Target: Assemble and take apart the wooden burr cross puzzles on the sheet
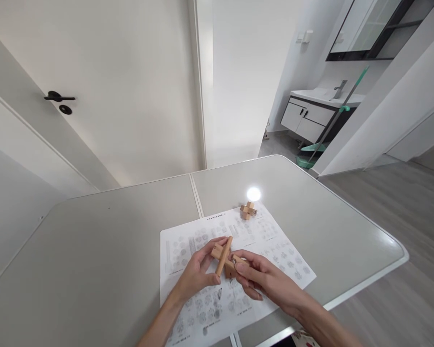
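Several light wooden puzzle pieces (223, 258), partly fitted together, are between my hands above a printed sheet. One long stick slants across the front of the others. My left hand (198, 270) is closed around the left side of the pieces, thumb low and fingers behind. From the right, my right hand (258, 274) pinches a short wooden piece (239, 261) against the rest. My fingers hide part of how the pieces join. Farther back, an assembled wooden burr puzzle (248, 210) sits on the upper edge of the paper sheet (210, 332).
The sheet, printed with rows of small diagrams, lies on a grey folding table (94, 250) with a seam and a pale rim. A closed door (130, 86) stands behind it. At the back right are a washbasin cabinet (307, 115) and a green dustpan (305, 161).
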{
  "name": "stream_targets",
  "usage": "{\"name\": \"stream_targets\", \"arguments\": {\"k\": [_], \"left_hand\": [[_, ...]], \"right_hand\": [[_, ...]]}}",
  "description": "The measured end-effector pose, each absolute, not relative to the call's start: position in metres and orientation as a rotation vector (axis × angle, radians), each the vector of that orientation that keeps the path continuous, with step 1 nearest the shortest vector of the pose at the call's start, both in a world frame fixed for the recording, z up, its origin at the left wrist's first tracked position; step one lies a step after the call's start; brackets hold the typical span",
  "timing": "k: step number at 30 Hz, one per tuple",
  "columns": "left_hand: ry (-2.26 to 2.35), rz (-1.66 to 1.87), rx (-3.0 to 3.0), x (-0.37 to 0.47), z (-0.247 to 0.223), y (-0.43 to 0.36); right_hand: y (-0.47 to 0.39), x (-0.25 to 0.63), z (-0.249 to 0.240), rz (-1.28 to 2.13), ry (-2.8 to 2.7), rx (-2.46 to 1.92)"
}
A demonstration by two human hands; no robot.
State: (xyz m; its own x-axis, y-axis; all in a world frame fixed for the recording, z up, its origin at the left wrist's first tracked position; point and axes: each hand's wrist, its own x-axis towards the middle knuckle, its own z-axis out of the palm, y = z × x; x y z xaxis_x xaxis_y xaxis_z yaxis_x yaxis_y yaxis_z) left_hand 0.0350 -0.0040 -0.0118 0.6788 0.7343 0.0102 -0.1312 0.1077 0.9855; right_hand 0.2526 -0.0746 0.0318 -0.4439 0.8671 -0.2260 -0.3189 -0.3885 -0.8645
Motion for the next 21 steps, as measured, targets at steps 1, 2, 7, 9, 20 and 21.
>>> {"name": "stream_targets", "arguments": {"k": [1,2,7,9,20,21], "left_hand": [[0.573,0.699,1.327,0.0352,-0.0126,-0.0038],[0.576,0.712,1.333,0.0353,-0.0134,-0.0036],[0.538,0.689,1.324,0.0345,-0.0131,-0.004],[0.532,0.667,1.316,0.0342,-0.0118,-0.0047],[0.557,0.741,1.273,0.0341,-0.018,-0.0052],[0.555,0.742,1.271,0.0339,-0.0177,-0.005]], "right_hand": [[-0.0749,0.2519,0.031,1.912,-0.988,-0.893],[-0.075,0.2514,0.0307,1.908,-0.989,-0.889],[-0.0736,0.2514,0.0351,1.929,-1.005,-0.873],[-0.0729,0.2505,0.0375,1.931,-1.007,-0.882],[-0.0726,0.2461,0.0396,1.888,-1.033,-0.922],[-0.0726,0.2469,0.0404,1.896,-1.031,-0.908]]}}
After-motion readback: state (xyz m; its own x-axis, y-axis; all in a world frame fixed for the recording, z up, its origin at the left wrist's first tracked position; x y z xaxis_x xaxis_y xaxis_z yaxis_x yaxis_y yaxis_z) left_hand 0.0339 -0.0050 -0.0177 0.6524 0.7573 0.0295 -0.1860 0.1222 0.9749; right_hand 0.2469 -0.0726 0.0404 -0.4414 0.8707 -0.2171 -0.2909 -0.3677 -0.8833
